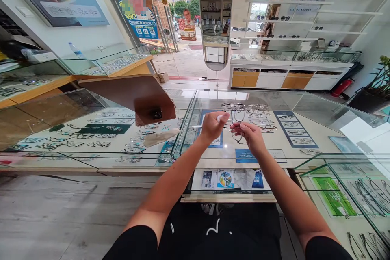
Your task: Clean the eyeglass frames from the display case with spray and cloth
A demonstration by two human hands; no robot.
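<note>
Over the glass display counter point(210, 152), my right hand point(252, 135) pinches a pair of eyeglasses point(239, 116) turned on end, one lens above the fingers and the other below. Close beside them, my left hand point(213, 125) is closed in a fist, thumb towards the glasses. Something small and white shows at its fingers; I cannot make out what it is. Several other eyeglasses point(261, 108) lie just beyond my hands, partly hidden by them.
A brown tilted panel point(131, 91) stands on the left counter, near a beige cloth point(161, 137). Below my hands is a drawer point(198, 191) with packets and a disc-like print. An oval mirror point(215, 55) stands ahead. Another glass case point(327, 161) is at right.
</note>
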